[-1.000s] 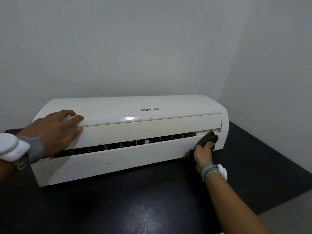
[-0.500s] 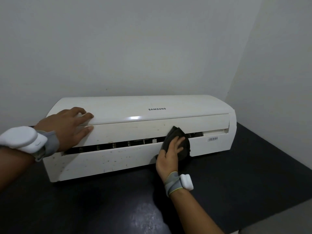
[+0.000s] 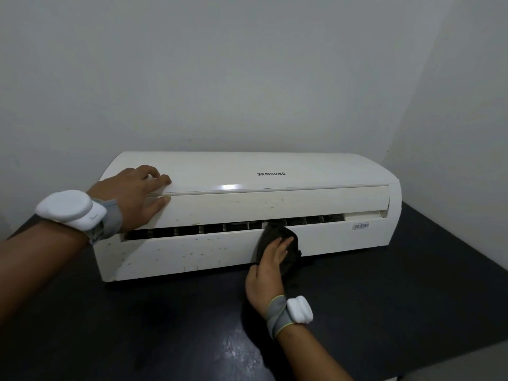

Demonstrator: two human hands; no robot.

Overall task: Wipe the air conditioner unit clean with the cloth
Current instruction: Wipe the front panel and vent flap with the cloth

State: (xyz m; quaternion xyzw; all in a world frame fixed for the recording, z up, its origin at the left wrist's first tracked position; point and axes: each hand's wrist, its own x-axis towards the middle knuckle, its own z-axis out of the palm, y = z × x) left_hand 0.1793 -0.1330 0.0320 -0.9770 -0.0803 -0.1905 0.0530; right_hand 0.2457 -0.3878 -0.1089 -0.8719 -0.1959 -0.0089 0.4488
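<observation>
Centre frame, the right hand [image 3: 268,270] presses the cloth [image 3: 292,255] with straight fingers against the unit [image 3: 302,166]'s lower flap [image 3: 206,251]. The left hand [image 3: 132,193] rests flat at its left end. Heavy pressure could bend the flap.

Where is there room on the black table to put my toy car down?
Bare table lies in front of the unit, left of the right hand, and more past its right end by the wall. It is crowded at the vent, where that hand presses the cloth, and at the left hand on the unit's left end.
</observation>
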